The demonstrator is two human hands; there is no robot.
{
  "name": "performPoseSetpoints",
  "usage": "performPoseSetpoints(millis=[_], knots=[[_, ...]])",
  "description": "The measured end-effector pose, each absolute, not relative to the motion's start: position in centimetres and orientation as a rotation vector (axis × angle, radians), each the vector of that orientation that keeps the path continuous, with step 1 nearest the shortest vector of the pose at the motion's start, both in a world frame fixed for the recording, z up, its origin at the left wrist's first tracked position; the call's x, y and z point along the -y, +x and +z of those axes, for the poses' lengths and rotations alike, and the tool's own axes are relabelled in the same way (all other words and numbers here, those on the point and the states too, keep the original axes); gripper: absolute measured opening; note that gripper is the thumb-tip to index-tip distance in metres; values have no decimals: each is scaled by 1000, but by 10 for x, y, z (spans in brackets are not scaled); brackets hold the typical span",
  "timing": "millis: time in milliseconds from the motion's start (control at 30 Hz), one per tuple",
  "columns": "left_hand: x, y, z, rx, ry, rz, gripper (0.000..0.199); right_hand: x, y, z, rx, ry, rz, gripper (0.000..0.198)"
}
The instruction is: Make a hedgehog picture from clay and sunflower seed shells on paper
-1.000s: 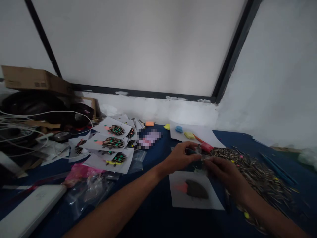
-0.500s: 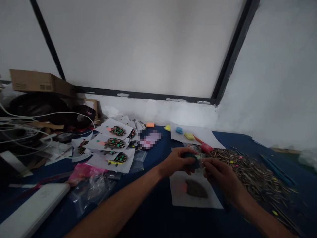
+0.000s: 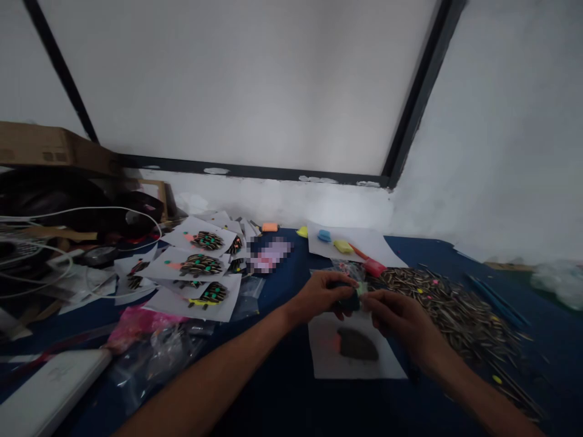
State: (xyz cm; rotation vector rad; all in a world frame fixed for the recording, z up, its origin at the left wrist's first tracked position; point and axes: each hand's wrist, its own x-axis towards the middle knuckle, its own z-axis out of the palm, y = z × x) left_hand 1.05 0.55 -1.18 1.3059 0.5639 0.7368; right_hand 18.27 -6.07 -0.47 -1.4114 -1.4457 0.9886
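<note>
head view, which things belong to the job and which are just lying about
Seemingly in use:
dark teal lump in the left hand
white paper with dark rounded shape
heap of dark striped pieces

Likely lying about:
brown cardboard box
crumpled pink plastic
white cable

- Lump, dark teal (image 3: 350,300): one, compact and rounded, matte; gripped in the fingers of the left hand (image 3: 325,292), raised above the sheet; outline partly hidden by the fingers.
- Wrapping, pale green and translucent (image 3: 363,289): one, thin, crumpled; beside the lump, between the two hands, its near edge at the pinched fingertips of the right hand (image 3: 392,311); detail blurred.
- Sheet, white paper (image 3: 324,365): one, flat, just below the hands; far edge partly covered by them.
- Shape, dark grey-brown (image 3: 358,345): one, roughly oval, on the sheet; pink patch (image 3: 337,342) adjoining its left end.
</note>
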Motion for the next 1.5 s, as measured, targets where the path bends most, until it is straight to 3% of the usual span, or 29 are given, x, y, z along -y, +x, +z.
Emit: performPoseSetpoints(millis=[267, 900, 1233, 1500], knots=[[-4, 13, -14, -538, 1282, 738, 46, 63, 185, -3, 1465, -1423, 970, 41], [3, 17, -13, -586, 1442, 755, 30, 66, 184, -3, 1504, -1483, 960, 22], [3, 15, -7, -601, 1403, 763, 25, 68, 190, -3, 1476, -1384, 1117, 41], [5, 16, -7, -609, 1361, 746, 24, 63, 193, -8, 1550, -1436, 1080, 39]])
